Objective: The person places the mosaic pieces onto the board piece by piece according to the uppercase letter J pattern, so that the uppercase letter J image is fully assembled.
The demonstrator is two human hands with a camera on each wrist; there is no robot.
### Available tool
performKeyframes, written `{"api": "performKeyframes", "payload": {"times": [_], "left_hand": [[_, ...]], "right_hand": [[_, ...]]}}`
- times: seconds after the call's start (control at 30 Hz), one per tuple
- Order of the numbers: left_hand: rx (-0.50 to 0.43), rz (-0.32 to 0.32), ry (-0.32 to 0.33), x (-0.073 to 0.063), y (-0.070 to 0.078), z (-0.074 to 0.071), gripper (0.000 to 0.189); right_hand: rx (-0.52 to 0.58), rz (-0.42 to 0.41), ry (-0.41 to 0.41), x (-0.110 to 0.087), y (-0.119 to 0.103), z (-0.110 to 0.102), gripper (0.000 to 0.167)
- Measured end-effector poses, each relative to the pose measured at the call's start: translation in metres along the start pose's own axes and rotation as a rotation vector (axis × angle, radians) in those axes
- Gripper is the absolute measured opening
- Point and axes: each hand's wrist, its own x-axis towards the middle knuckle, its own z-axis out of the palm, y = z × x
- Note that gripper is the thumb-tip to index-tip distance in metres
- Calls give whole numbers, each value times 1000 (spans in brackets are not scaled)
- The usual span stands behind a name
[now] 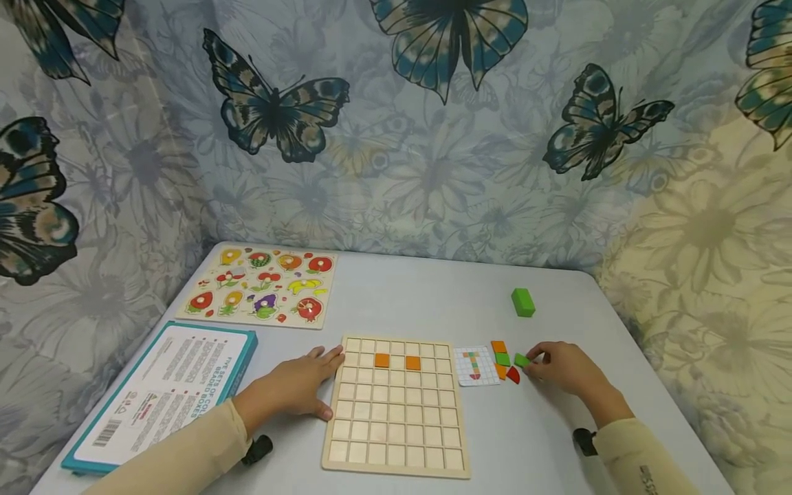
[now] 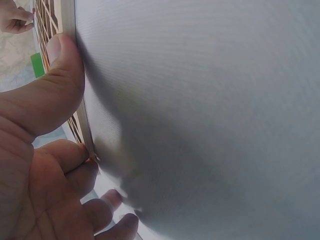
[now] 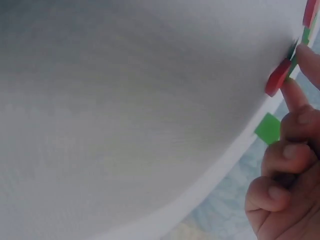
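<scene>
The green piece, seen from the head, is pinched in the right-hand grip. It is to the right of the wooden board, just beside some other small pieces. The bit I can see is longer than it is wide. It slants, and its free end points away from the fingers, toward the picture card. The left-hand grip is spread out and touches the board's left edge. The board lies flat, its sides running away from the person, with two orange squares near the far end. The desk is white. A green block sits farther back. A fruit puzzle and a blue-green box lie on the left. Butterflies and big flowers cover the walls.

From the left wrist, I see the thumb resting along the board's edge.

From the right wrist, a thin green strip shows between two fingertips, next to a red piece.
</scene>
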Motion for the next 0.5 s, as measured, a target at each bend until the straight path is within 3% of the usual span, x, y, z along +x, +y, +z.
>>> {"api": "performKeyframes", "payload": {"times": [0.13,0.23,0.33,0.5], "left_hand": [[0,5,4,2,-3,3,106],[2,3,7,3,-4,3,106],[3,1,7,2,-4,2,106],[-2,-5,7,0,-2,-1,105]], "right_hand": [[-1,11,20,0,-5,-2,31],[13,1,22,3,-21,1,33],[26,-42,7,9,-52,8,31],[10,-219,-23,22,-113,31,25]]}}
